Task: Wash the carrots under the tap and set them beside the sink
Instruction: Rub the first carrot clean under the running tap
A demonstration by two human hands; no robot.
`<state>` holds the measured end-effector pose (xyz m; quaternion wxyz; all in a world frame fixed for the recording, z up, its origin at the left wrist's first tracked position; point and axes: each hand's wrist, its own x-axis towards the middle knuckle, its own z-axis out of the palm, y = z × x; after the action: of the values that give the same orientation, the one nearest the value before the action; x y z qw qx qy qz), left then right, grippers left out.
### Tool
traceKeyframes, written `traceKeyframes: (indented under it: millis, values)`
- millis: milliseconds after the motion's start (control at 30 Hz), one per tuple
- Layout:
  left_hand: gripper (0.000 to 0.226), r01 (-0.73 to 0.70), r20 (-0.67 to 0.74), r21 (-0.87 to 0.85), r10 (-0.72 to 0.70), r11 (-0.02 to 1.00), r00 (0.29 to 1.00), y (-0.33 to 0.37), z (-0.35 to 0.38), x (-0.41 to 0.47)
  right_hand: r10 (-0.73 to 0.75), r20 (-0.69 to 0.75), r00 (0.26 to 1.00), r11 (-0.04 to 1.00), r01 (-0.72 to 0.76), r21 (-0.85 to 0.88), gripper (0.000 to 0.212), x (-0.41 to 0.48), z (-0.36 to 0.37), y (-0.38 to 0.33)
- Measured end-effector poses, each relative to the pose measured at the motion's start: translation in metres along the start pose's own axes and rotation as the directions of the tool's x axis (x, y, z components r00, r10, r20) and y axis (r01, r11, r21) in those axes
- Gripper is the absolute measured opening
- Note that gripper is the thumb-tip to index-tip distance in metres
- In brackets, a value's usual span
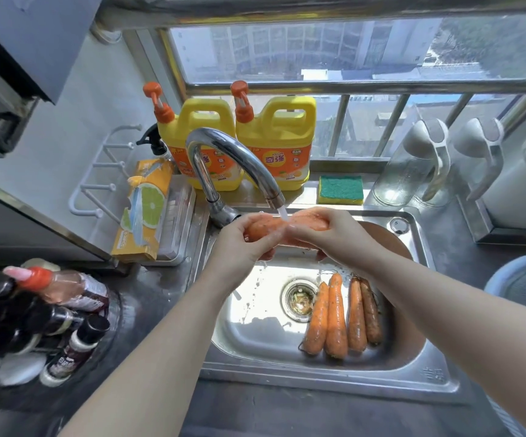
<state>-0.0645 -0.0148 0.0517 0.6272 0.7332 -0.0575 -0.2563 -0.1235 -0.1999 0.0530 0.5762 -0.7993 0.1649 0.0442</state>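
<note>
Task under way, judged early: no carrot shows on the counter beside the sink. The left hand curls round the left end of one carrot, held at the far side of the sink under the running tap. The right hand wraps its right end. The held carrot is wet, orange and still dark-specked. Right of the drain, four carrots lie side by side on the basin floor, wet and soil-flecked, the rightmost darkest. All five remain to be set out.
</note>
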Motion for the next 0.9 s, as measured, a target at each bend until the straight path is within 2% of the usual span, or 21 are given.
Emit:
traceKeyframes:
  millis: [100,167,300,400,500,567,667,767,833,900]
  values:
    - [0.037,0.038,0.088,-0.042,-0.034,0.998,0.996,-0.002,-0.007,-0.002,0.128,0.148,0.981,0.983,-0.146,0.114,0.025,-0.003,-0.009,-0.001]
    - [0.035,0.082,0.122,-0.075,-0.072,0.994,0.99,-0.003,-0.009,-0.004,0.169,0.19,0.967,0.975,-0.193,0.112,0.026,-0.004,-0.011,-0.003]
    - [0.022,0.105,0.007,-0.17,-0.106,0.98,0.994,0.001,0.001,-0.002,0.024,0.007,1.0,0.996,-0.023,-0.09,0.039,-0.001,0.0,-0.005]
    - [0.014,0.117,-0.115,-0.19,-0.141,0.975,0.983,0.001,0.011,0.001,-0.089,-0.102,0.991,0.958,0.057,-0.28,0.042,-0.003,0.005,-0.006]
    - [0.019,0.174,-0.062,-0.291,-0.2,0.941,0.978,0.0,0.015,0.0,-0.194,-0.081,0.978,0.885,0.139,-0.445,0.045,-0.006,0.001,-0.007]
    - [0.016,0.203,0.035,-0.332,-0.203,0.921,0.979,-0.001,0.013,-0.002,-0.189,-0.038,0.981,0.872,0.15,-0.466,0.045,-0.004,-0.006,-0.006]
    - [0.017,0.143,0.095,-0.239,-0.124,0.96,0.988,0.0,0.011,-0.003,-0.13,-0.035,0.991,0.906,0.104,-0.41,0.042,-0.004,-0.009,-0.007]
    - [0.015,0.071,0.012,-0.151,-0.07,0.986,0.997,0.001,0.017,-0.002,-0.15,-0.098,0.984,0.917,0.101,-0.386,0.046,-0.006,-0.002,-0.007]
    - [0.013,0.102,-0.044,-0.191,-0.113,0.976,0.993,0.002,0.017,-0.001,-0.156,-0.058,0.986,0.9,0.118,-0.42,0.043,-0.006,-0.003,-0.008]
    - [0.014,0.162,-0.009,-0.28,-0.172,0.946,0.985,0.001,0.015,-0.001,-0.135,0.026,0.99,0.882,0.133,-0.452,0.047,-0.002,-0.011,-0.007]
